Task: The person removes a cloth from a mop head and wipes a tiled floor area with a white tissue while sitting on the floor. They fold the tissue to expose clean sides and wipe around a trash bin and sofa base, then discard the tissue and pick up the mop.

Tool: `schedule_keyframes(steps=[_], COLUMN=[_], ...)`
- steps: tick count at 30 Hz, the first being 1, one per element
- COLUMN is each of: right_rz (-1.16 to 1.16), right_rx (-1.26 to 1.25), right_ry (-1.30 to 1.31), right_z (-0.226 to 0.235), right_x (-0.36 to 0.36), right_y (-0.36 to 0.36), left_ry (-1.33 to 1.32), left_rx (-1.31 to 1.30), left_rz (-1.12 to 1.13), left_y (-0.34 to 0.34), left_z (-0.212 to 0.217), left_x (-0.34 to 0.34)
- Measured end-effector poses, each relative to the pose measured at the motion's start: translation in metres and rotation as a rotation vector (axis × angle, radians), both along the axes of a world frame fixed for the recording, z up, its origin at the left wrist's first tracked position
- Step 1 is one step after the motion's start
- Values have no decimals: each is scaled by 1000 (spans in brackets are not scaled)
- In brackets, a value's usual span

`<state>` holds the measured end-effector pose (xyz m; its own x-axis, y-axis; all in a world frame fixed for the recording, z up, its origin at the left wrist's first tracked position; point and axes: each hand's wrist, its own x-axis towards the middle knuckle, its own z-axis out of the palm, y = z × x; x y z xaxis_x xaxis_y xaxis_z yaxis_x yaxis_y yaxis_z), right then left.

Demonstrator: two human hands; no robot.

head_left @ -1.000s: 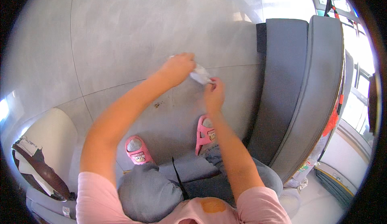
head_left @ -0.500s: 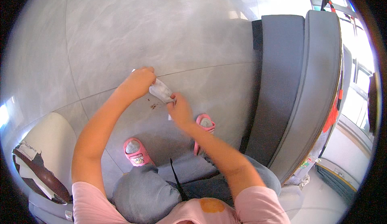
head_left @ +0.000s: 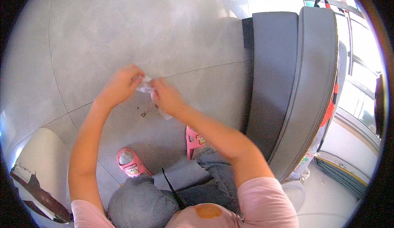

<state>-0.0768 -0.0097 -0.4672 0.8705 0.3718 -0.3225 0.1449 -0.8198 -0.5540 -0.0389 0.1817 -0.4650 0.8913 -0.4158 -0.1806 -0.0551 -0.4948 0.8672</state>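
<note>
A white tissue (head_left: 144, 86), thin and crumpled, is held between my two hands above the grey tiled floor (head_left: 197, 35). My left hand (head_left: 125, 82) pinches it from the left with bent fingers. My right hand (head_left: 166, 96) has its fingers closed round the other side, and a loose end hangs below that palm. The hands are close together, nearly touching. Just below them on the floor is a small patch of dark brown crumbs or bits (head_left: 143, 112). Motion blurs the tissue and fingertips a little.
My feet are in pink slippers (head_left: 132, 162) near the crumbs. A grey upholstered piece of furniture (head_left: 273, 64) stands along the right. At the lower left is a pale rounded seat or bin (head_left: 47, 154) with torn brown covering. Windows are beyond on the right.
My right hand has moved up and left toward my left hand, so the tissue that was stretched between them is bunched. My left hand has shifted left. The view has shifted slightly.
</note>
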Motion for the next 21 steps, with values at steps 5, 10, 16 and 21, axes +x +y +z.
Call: schedule_keyframes(steps=[5, 10, 16, 21], right_rz=[-248, -574, -1526, -1379], right_rx=[-83, -413, -589, -996], right_ry=[72, 83, 315, 306], right_z=[41, 30, -31, -65], right_x=[21, -21, -92, -92], right_y=[-110, -264, -315, -369], left_ry=[-179, -330, -448, -505], left_rx=[45, 125, 223, 350], left_rz=[396, 555, 604, 581], left_y=[28, 49, 54, 62], left_z=[2, -24, -44, -57], left_x=[26, 45, 52, 48])
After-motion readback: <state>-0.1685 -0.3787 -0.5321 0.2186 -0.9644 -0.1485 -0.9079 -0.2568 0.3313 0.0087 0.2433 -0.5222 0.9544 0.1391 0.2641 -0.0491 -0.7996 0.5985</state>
